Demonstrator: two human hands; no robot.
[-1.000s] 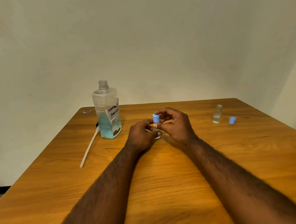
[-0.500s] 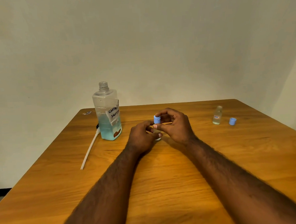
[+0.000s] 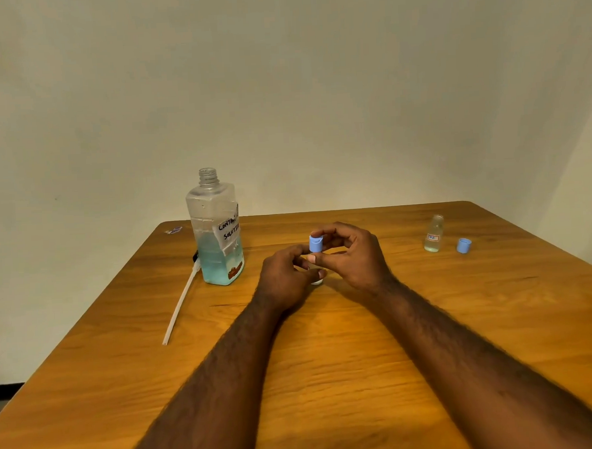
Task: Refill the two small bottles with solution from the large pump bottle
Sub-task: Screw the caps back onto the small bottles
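We are pinching a blue cap (image 3: 316, 244) in our right hand (image 3: 353, 255), our left hand (image 3: 285, 276) gripping a small bottle (image 3: 316, 281) on the bench (image 3: 329, 360); uncapping or recapping, we cannot tell which.

The big bottle (image 3: 216, 235), left of the left hand (image 3: 285, 279), bears a white handwritten label (image 3: 229, 233) reading "CONTA…" over "SOLUTI…", the ends turned out of sight. The small bottle (image 3: 434, 234), well right of the right hand (image 3: 353, 255), has a sticker too small to read.
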